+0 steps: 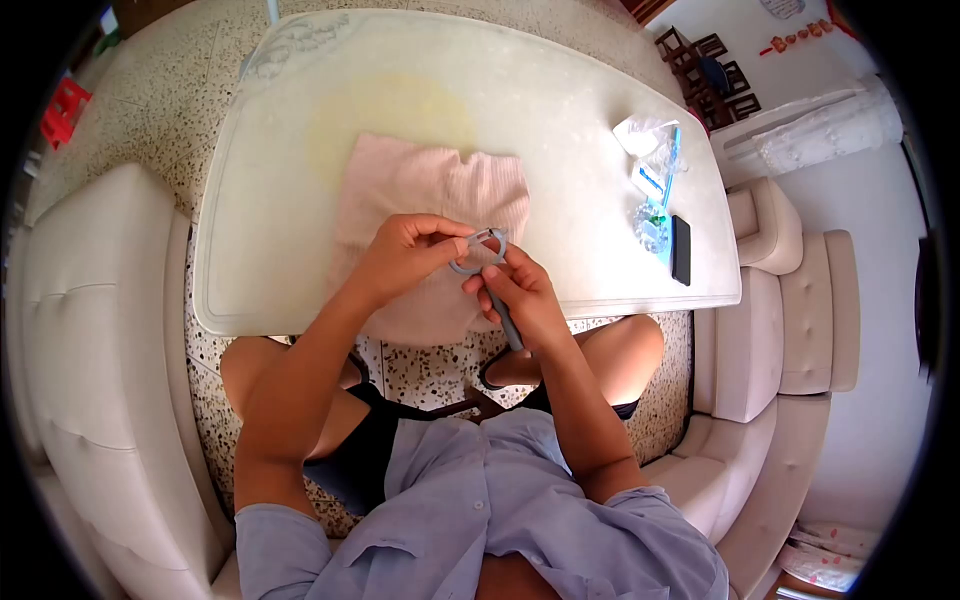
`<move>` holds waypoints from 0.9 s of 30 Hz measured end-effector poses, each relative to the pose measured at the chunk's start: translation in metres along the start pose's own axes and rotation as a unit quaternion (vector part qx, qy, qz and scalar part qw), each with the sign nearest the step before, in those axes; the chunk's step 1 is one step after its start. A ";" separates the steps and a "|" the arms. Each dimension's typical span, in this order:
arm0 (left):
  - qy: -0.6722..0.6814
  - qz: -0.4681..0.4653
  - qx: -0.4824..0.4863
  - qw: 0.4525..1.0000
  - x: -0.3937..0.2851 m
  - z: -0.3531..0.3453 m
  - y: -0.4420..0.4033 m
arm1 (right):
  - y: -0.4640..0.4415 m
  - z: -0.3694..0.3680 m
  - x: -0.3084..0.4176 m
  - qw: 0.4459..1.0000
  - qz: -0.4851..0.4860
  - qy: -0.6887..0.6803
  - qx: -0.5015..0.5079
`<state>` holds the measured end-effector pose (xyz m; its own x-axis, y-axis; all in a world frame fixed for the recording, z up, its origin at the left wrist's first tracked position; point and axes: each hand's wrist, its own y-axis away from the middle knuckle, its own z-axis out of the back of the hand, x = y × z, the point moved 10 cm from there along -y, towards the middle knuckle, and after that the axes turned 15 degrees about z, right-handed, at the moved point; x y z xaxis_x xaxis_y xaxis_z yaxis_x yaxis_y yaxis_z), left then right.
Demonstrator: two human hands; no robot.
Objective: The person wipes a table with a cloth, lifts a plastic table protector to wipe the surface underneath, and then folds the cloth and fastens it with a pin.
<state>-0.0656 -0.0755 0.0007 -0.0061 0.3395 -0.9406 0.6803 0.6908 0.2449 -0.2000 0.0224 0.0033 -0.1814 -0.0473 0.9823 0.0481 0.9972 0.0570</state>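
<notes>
A grey tool with a loop-shaped head (455,266) and a straight handle is held up over the near edge of the table. My right hand (530,300) is closed around its handle, which sticks out below the fingers. At the upper left of the loop, my left hand (405,258) pinches the rim between thumb and fingers. Beneath both hands lies a pink ribbed cloth or garment (430,180), spread on the table with its lower part hanging over the near edge. The exact kind of tool is too small to make out.
The pale table (570,110) has a black phone-like object (681,250), a clear plastic item (652,228) and a white-and-blue packet (649,181) at its right. A beige sofa (100,330) stands on the left, and another seat (748,345) on the right.
</notes>
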 end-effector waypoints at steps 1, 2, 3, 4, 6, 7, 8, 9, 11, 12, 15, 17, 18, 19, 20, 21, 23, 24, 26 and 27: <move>-0.018 -0.009 -0.014 1.000 -0.003 0.000 0.002 | 0.000 0.001 -0.002 1.000 -0.006 -0.002 -0.008; -0.035 -0.018 -0.028 0.999 -0.006 0.001 0.004 | 0.000 0.001 -0.005 1.000 -0.012 -0.004 -0.016; -0.068 -0.037 -0.045 0.996 -0.012 0.004 0.004 | -0.004 0.001 -0.009 1.000 -0.007 -0.011 -0.019; -0.088 -0.058 -0.058 0.993 -0.016 0.001 0.004 | -0.004 0.004 -0.010 1.000 -0.008 -0.007 -0.024; -0.093 -0.053 -0.067 0.992 -0.015 0.003 0.007 | -0.002 0.002 -0.014 0.999 -0.010 -0.014 -0.030; -0.069 -0.037 -0.061 0.995 -0.011 0.003 0.003 | -0.003 0.003 -0.013 0.999 -0.008 -0.014 -0.031; -0.045 -0.018 -0.054 0.997 -0.005 0.002 0.001 | -0.001 0.005 -0.012 0.999 -0.008 -0.015 -0.033; -0.006 -0.002 -0.035 0.999 0.000 0.000 -0.002 | 0.000 0.005 -0.011 0.999 -0.007 -0.010 -0.032; 0.069 0.028 0.004 0.997 0.009 -0.001 -0.006 | 0.001 0.004 -0.008 1.000 -0.003 -0.003 -0.030; 0.075 0.044 0.002 0.996 0.011 -0.002 -0.005 | 0.001 0.003 -0.008 1.000 0.001 -0.002 -0.028; 0.092 0.084 -0.004 0.992 0.012 -0.003 0.000 | 0.001 0.000 -0.007 1.000 0.010 0.011 -0.017; 0.101 0.100 -0.005 0.990 0.015 -0.003 0.000 | 0.000 -0.002 -0.004 0.999 0.017 0.035 -0.008; 0.103 0.101 -0.005 0.990 0.014 -0.003 0.001 | 0.000 -0.003 -0.002 0.998 0.026 0.054 -0.010; 0.105 0.102 -0.005 0.989 0.014 -0.003 0.001 | 0.000 -0.003 0.000 0.997 0.035 0.073 -0.013; 0.106 0.104 -0.005 0.989 0.014 -0.003 0.001 | -0.001 -0.004 0.002 0.995 0.044 0.091 -0.015; 0.090 0.087 -0.009 0.992 0.012 -0.001 0.001 | -0.001 -0.003 0.001 0.994 0.044 0.101 -0.020; 0.057 0.053 -0.017 0.997 0.011 0.001 -0.001 | -0.002 -0.001 -0.001 0.991 0.043 0.122 -0.028; 0.038 0.042 -0.029 0.998 0.009 0.003 0.000 | -0.002 0.000 -0.001 0.991 0.036 0.125 -0.036; 0.000 0.022 -0.055 0.998 0.003 0.005 0.002 | -0.002 0.001 -0.001 0.990 0.022 0.131 -0.050; -0.013 0.008 -0.059 0.998 0.000 0.005 0.003 | -0.001 0.000 -0.001 0.990 0.017 0.128 -0.049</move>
<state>-0.0604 -0.0765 -0.0002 0.0232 0.3350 -0.9419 0.5893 0.7565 0.2836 -0.2002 0.0210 0.0021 0.0762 -0.0392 0.9963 0.1474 0.9887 0.0276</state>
